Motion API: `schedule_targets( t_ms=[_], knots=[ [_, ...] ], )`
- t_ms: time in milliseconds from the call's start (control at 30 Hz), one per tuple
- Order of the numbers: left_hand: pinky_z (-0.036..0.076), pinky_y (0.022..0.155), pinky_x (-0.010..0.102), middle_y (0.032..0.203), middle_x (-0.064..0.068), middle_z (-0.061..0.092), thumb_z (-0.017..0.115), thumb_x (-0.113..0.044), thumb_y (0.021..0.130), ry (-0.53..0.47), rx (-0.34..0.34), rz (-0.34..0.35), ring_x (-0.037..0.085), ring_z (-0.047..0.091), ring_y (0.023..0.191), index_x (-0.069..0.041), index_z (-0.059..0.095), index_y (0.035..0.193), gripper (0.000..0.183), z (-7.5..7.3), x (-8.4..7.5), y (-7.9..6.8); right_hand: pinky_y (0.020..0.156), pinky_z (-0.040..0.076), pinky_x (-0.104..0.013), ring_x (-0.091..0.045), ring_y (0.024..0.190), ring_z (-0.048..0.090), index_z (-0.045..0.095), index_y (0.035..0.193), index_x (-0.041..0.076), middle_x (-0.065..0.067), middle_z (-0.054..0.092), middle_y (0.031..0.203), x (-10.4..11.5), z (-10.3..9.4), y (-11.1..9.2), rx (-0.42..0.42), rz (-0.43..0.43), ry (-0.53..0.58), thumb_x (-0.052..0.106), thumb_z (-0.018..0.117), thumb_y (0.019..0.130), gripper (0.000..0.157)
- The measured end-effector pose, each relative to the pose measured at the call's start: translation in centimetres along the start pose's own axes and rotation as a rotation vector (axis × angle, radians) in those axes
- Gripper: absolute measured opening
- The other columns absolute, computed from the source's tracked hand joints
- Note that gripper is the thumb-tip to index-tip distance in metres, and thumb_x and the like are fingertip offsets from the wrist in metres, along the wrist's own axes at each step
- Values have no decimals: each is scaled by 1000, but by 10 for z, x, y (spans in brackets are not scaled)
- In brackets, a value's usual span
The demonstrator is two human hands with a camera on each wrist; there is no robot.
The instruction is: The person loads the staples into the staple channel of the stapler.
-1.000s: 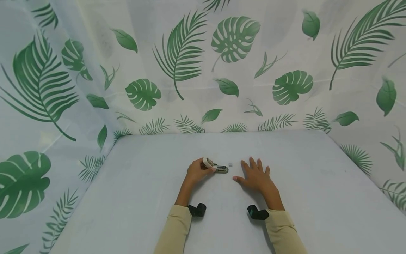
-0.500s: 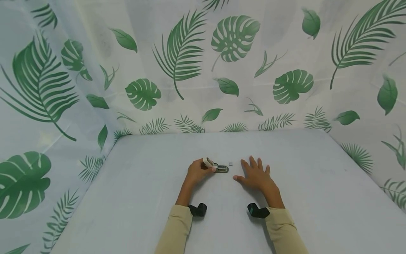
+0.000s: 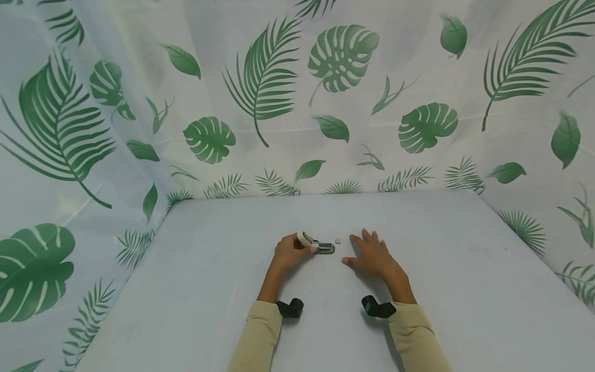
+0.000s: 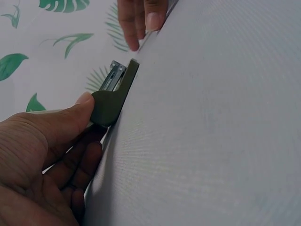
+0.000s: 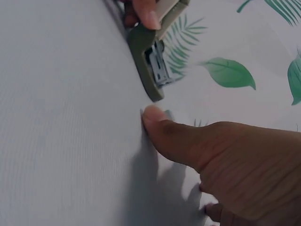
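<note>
My left hand (image 3: 288,253) grips a small stapler (image 3: 325,248) at its hinged end. The stapler lies on the table with its pale top cover swung up and back. Its metal staple channel (image 4: 113,76) and dark green base (image 4: 107,107) show in the left wrist view. Just past its tip sits a small grey block (image 3: 338,241), possibly a strip of staples. To the right of that block, my right hand (image 3: 373,257) hovers low over the table with nothing in it. Its thumb (image 5: 176,139) points toward the stapler's tip in the right wrist view.
A white-covered table (image 3: 209,289) stretches around both hands. Behind it and at the sides hang white sheets (image 3: 288,150) printed with green leaves. Black wrist cameras (image 3: 291,308) sit at the cuffs of tan sleeves (image 3: 256,336).
The right hand's spread fingers have drawn closer together and shifted slightly left, toward the small grey block. The left hand and stapler have stayed in place.
</note>
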State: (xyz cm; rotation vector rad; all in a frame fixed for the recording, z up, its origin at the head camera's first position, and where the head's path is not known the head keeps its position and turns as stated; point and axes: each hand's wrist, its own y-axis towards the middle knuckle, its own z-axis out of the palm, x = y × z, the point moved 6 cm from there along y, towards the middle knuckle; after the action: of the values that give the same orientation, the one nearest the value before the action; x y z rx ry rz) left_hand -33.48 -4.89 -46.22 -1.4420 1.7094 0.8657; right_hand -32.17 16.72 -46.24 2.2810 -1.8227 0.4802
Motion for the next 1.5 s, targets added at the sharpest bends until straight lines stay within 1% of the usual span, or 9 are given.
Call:
schedule_targets(
  t_ms=[133, 233, 367, 633, 767, 967, 1167, 1333, 1500],
  knots=[
    [52, 84, 37, 99, 6, 73, 78, -23, 84, -14, 10, 6, 17, 67, 91, -11, 71, 102, 23, 0, 1, 3, 112, 23, -65, -54, 141, 23, 45, 141, -2, -35, 32, 150, 6, -5, 7, -42, -62, 144, 30, 70, 90, 65],
    [52, 82, 34, 98, 6, 73, 79, -24, 84, -17, 12, -1, 16, 66, 89, -11, 71, 101, 22, 0, 2, 4, 113, 26, -61, -50, 141, 29, 51, 136, -2, -31, 39, 148, 9, -7, 10, -88, -74, 239, 21, 70, 91, 54],
    [52, 80, 33, 97, 6, 73, 79, -23, 83, -14, 17, 0, 15, 65, 88, -10, 71, 101, 24, -1, 3, 4, 113, 27, -59, -47, 140, 33, 59, 127, -1, -27, 46, 145, 9, -7, 14, -151, -68, 303, 16, 71, 89, 43],
    [52, 80, 34, 97, 8, 72, 79, -22, 84, -40, 30, -17, 16, 65, 87, -8, 71, 102, 25, -5, 0, 3, 115, 26, -57, -43, 143, 31, 64, 117, 1, -23, 48, 145, 7, -4, 24, -199, -60, 403, 11, 72, 88, 32],
    [52, 80, 33, 98, 8, 72, 79, -22, 84, -39, 35, -18, 15, 64, 87, -8, 71, 103, 26, -4, 2, 4, 116, 24, -57, -42, 144, 29, 66, 113, 2, -22, 48, 146, 5, 0, 28, -205, -48, 424, 10, 72, 88, 28],
    [52, 82, 35, 99, 9, 72, 79, -23, 83, -45, 37, -22, 17, 65, 89, -7, 71, 103, 27, -3, 3, 5, 117, 22, -55, -39, 146, 28, 67, 109, 3, -20, 47, 147, 3, 5, 34, -215, 9, 442, 10, 71, 88, 22],
    [52, 82, 35, 99, 8, 73, 79, -24, 83, -43, 39, -41, 16, 65, 89, -9, 71, 104, 27, -2, 5, 6, 117, 23, -54, -39, 145, 31, 67, 104, 2, -20, 51, 144, 3, 6, 33, -268, 36, 481, 8, 71, 87, 19],
    [51, 83, 36, 99, 8, 72, 79, -24, 83, -46, 42, -55, 17, 65, 90, -9, 71, 105, 28, -2, 4, 4, 117, 25, -52, -38, 144, 33, 68, 103, 2, -20, 53, 142, 2, 8, 31, -306, 45, 478, 8, 72, 87, 18],
    [51, 84, 37, 100, 8, 73, 79, -24, 83, -43, 37, -44, 18, 66, 92, -9, 71, 105, 28, -1, 3, 4, 117, 25, -53, -37, 143, 34, 67, 101, 3, -19, 53, 142, 3, 8, 31, -324, 51, 448, 10, 71, 88, 15]
  ],
)
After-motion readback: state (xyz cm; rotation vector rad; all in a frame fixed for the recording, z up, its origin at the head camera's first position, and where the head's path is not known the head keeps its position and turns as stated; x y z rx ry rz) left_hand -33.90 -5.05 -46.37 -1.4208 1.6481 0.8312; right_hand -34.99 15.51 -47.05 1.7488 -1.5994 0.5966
